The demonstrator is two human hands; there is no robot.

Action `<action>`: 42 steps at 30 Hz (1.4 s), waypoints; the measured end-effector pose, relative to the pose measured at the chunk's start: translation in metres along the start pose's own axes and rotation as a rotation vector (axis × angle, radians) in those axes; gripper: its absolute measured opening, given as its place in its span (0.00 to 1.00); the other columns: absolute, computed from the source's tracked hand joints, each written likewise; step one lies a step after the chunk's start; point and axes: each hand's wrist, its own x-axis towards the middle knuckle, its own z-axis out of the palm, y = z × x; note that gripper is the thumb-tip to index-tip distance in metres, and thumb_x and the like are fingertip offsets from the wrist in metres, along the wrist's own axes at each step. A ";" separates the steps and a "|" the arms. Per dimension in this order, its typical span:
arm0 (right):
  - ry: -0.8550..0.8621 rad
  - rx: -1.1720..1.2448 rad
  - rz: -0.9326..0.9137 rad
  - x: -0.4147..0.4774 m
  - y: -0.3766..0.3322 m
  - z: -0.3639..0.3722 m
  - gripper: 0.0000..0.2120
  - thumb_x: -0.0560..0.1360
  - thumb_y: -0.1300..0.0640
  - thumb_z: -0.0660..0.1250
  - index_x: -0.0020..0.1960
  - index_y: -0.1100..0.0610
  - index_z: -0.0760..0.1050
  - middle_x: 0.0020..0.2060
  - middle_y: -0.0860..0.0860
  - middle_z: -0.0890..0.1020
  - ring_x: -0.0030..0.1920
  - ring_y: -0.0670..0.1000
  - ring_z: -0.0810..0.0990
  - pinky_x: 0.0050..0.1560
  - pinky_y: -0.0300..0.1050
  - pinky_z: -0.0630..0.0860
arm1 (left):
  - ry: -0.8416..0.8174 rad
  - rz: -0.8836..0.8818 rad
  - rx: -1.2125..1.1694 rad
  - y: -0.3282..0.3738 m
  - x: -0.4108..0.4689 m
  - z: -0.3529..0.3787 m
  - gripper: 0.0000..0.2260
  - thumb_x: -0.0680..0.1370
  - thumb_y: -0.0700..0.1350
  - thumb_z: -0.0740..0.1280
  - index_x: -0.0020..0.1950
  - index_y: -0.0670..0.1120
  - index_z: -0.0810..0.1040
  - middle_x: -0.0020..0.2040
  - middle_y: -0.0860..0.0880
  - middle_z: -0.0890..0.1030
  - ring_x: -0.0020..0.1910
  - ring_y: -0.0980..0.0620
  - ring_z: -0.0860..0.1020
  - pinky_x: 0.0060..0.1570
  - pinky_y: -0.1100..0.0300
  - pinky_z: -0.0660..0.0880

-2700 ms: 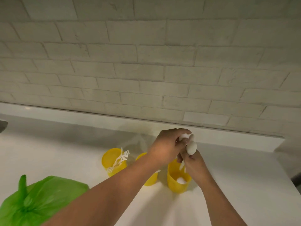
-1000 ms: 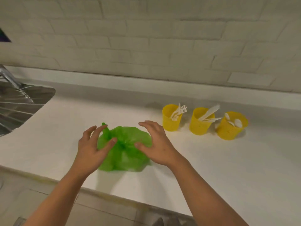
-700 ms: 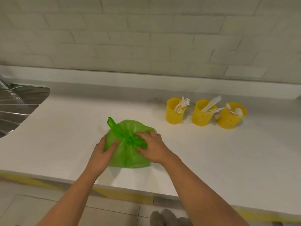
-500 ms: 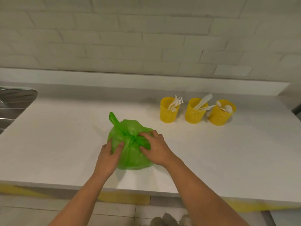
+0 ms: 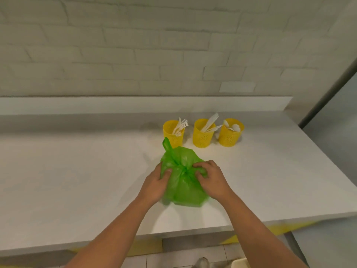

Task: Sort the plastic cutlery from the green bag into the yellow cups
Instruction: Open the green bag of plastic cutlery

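The green bag [image 5: 183,192] lies on the white counter, bunched into a knot at its top. My left hand [image 5: 155,183] grips the bag's left side, thumb pressed into the plastic. My right hand [image 5: 211,177] pinches the bunched plastic at the knot with curled fingers. Behind the bag stand three yellow cups: the left cup [image 5: 173,136] holds white forks, the middle cup [image 5: 203,136] holds white knives, the right cup [image 5: 230,135] holds white spoons. What the bag contains is hidden.
The white counter [image 5: 77,180] stretches wide to the left, and its front edge runs below my forearms. A brick wall [image 5: 154,45] with a low ledge backs it. A grey panel [image 5: 332,132] stands at the right end. Floor tiles show below.
Both hands came from the cups to the green bag and closed on it. My view swung right, so the sink left the frame and the cups sit just behind the bag.
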 end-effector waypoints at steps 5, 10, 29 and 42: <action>0.097 -0.239 -0.066 -0.003 0.009 -0.023 0.15 0.74 0.49 0.73 0.60 0.40 0.81 0.62 0.50 0.69 0.64 0.57 0.66 0.62 0.48 0.67 | 0.366 0.331 0.338 0.016 -0.004 0.012 0.27 0.77 0.57 0.71 0.74 0.54 0.71 0.70 0.46 0.69 0.68 0.46 0.69 0.66 0.52 0.71; 0.061 -0.390 -0.197 0.002 0.002 -0.034 0.15 0.74 0.44 0.73 0.59 0.35 0.79 0.68 0.50 0.67 0.68 0.57 0.63 0.64 0.56 0.69 | 0.050 0.555 0.732 0.036 0.016 0.025 0.21 0.79 0.57 0.68 0.71 0.54 0.75 0.62 0.51 0.78 0.62 0.47 0.74 0.62 0.53 0.72; 0.327 -0.074 -0.025 0.016 0.016 -0.053 0.09 0.72 0.62 0.76 0.42 0.49 0.81 0.50 0.49 0.74 0.57 0.59 0.75 0.60 0.47 0.69 | 0.124 0.399 0.158 0.040 0.007 -0.030 0.10 0.72 0.41 0.80 0.50 0.52 0.88 0.40 0.53 0.82 0.39 0.59 0.79 0.43 0.72 0.74; 0.288 -0.027 -0.074 0.003 -0.004 -0.036 0.10 0.76 0.58 0.73 0.56 0.54 0.86 0.55 0.54 0.80 0.58 0.57 0.77 0.60 0.43 0.69 | 0.266 0.475 0.290 0.054 0.008 -0.019 0.09 0.76 0.43 0.74 0.54 0.54 0.86 0.39 0.52 0.77 0.35 0.56 0.73 0.41 0.60 0.71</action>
